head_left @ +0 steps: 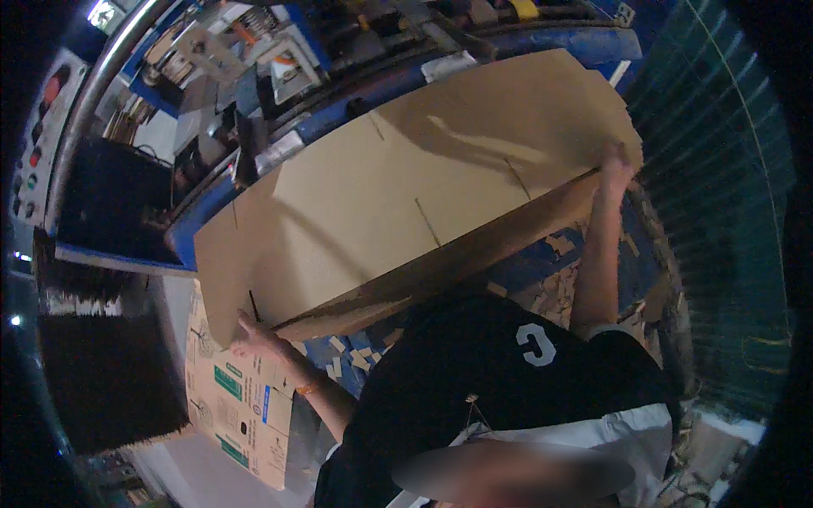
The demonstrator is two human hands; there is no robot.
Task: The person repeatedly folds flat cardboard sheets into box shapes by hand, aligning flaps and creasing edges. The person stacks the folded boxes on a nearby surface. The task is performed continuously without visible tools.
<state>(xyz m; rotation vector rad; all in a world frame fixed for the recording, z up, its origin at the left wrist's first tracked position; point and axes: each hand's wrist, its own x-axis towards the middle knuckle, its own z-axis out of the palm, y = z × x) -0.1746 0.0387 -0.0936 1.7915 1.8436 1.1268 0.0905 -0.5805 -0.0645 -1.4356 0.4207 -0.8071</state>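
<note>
A large brown cardboard sheet (339, 203) with several short slots cut in it spans the middle of the view, its far edge against a blue machine. Darker cardboard shows below its near edge; I cannot tell whether that is a fold or more sheets. My left hand (254, 339) grips the near left corner, some fingers hidden by the board. At the right end, my right hand (616, 165) is closed on the edge, slightly blurred. Shadows fall across the board's top face.
Printed cardboard (241, 398) lies below my left hand. Cardboard scraps (555, 292) litter the blue surface beneath the sheet. The blue machine frame (559, 44) runs along the back. A control panel (38, 152) and metal pipe (97, 93) stand left; a green corrugated wall (720, 169) rises right.
</note>
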